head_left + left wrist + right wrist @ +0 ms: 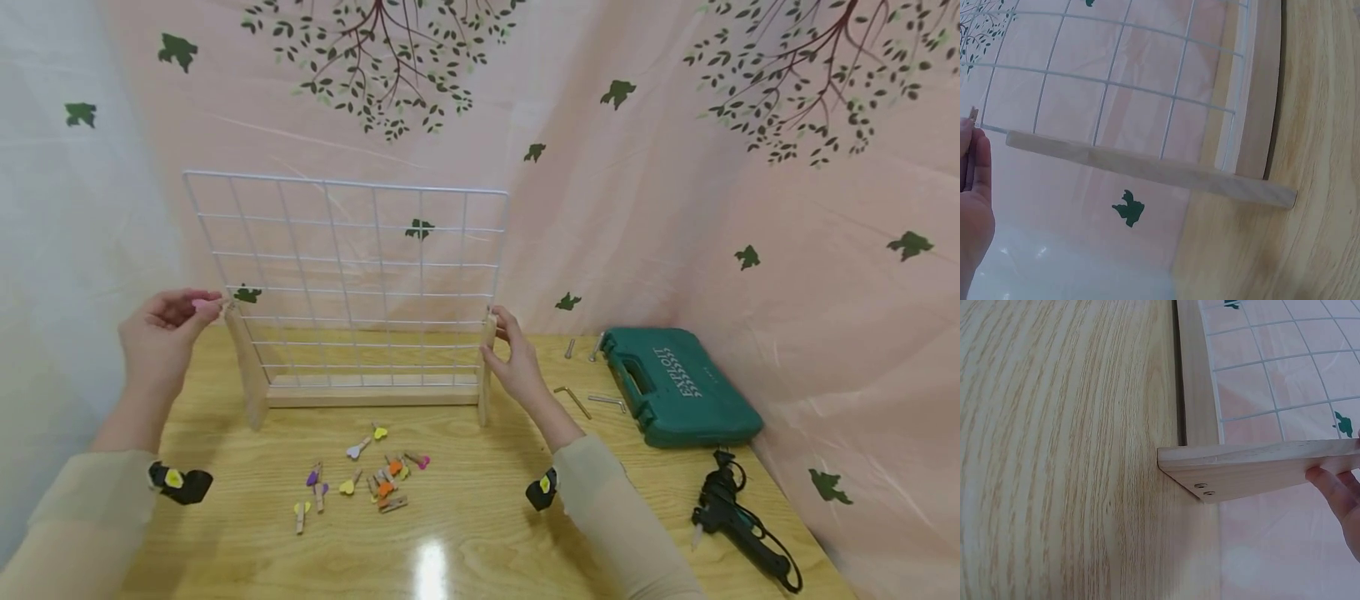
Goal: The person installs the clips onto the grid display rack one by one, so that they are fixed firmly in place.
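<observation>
A white wire grid (pixel 375 265) stands upright in a wooden stand (pixel 375 397) with a side board at each end. At the grid's left edge, my left hand (pixel 156 342) pinches a small clothespin with a pink heart (pixel 204 306) near the top of the left side board (pixel 246 367). In the left wrist view, only the tip of the clothespin (pixel 973 114) shows above the fingers. My right hand (pixel 517 360) holds the upper part of the right side board (pixel 486 375), thumb against its outer face; most of that hand is cut off in the right wrist view.
Several small clothespins (pixel 386 490) with coloured hearts lie scattered in front of the stand. To the right are a green tool case (pixel 682 387), hex keys (pixel 573 402), bolts (pixel 570 348) and a black glue gun (pixel 742 525). A patterned cloth (pixel 600 217) hangs behind.
</observation>
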A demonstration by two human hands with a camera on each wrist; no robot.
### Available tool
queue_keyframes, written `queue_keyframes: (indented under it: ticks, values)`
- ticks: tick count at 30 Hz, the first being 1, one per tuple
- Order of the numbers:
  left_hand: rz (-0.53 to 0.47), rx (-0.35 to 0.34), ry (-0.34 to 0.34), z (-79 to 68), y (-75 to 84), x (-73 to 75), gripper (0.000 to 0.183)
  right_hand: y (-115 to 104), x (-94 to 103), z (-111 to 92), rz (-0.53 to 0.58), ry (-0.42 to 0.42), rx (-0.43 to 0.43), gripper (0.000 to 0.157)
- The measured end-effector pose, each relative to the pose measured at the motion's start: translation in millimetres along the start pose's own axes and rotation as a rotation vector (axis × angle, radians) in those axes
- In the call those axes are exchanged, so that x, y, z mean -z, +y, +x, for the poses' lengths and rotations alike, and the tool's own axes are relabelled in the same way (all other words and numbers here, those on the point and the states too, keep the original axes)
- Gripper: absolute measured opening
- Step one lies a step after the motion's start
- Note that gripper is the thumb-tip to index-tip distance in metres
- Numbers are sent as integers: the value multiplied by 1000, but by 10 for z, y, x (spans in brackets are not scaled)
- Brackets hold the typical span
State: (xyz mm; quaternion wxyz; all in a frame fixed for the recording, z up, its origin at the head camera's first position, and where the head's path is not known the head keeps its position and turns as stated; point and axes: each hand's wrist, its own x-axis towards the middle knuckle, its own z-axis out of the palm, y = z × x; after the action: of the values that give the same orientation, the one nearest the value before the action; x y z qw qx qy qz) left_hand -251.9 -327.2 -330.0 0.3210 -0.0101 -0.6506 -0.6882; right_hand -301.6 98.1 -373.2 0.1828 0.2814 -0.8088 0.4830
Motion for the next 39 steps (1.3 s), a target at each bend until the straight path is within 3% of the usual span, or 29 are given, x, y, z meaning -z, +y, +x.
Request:
queue_keyframes:
  ticks: [3, 6, 9, 12, 16, 20, 29, 31, 36, 39]
  values:
    - [29, 6, 42, 37, 0, 9, 23, 4, 4, -3, 4, -1, -5, 58]
    - [-34, 39, 82, 74, -12, 10, 24, 14, 7, -7, 1, -1, -13, 58]
    - [-63, 127, 127, 116, -29, 20, 27, 27, 7, -12, -16, 3, -17, 58]
    - [-28, 223, 206, 159, -46, 31, 31, 36, 3, -19, -8, 3, -10, 59]
    - [-23, 305, 299, 197, -59, 24, 37, 45, -2, -27, -2, 4, 9, 58]
    - [-41, 313, 284, 232, -58, -13, 40, 48, -5, -21, -12, 11, 26, 57]
    - [-175, 225, 209, 226, -51, -81, 34, 50, -13, 2, -5, 2, 14, 58]
    - [-71, 211, 192, 193, -49, -68, 39, 52, -13, 4, -5, 1, 9, 59]
    - [377, 130, 182, 21, -20, -49, 45, 49, -5, 8, -19, -10, -5, 58]
    - [546, 63, 87, -163, -30, -83, 46, 40, 9, 13, -22, -8, -7, 58]
